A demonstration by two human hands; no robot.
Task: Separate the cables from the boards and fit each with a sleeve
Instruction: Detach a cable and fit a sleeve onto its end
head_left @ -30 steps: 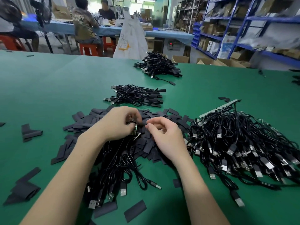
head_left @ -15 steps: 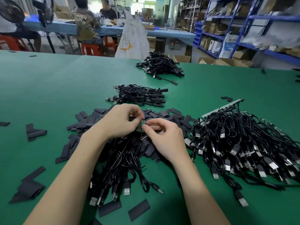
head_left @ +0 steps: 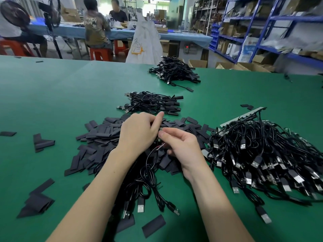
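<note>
Left hand (head_left: 138, 135) and right hand (head_left: 181, 145), fingers curled, pinching one small board (head_left: 160, 135) with cable (head_left: 150, 158) above sleeves (head_left: 104, 137) at centre of green table (head_left: 61, 95). Tangled cables (head_left: 262, 154) heaped right.

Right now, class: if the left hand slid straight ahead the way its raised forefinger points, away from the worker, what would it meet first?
Probably the small heap of black cables just beyond the left hand. Depth is uncertain in this single view, and the green table lies beneath.
</note>
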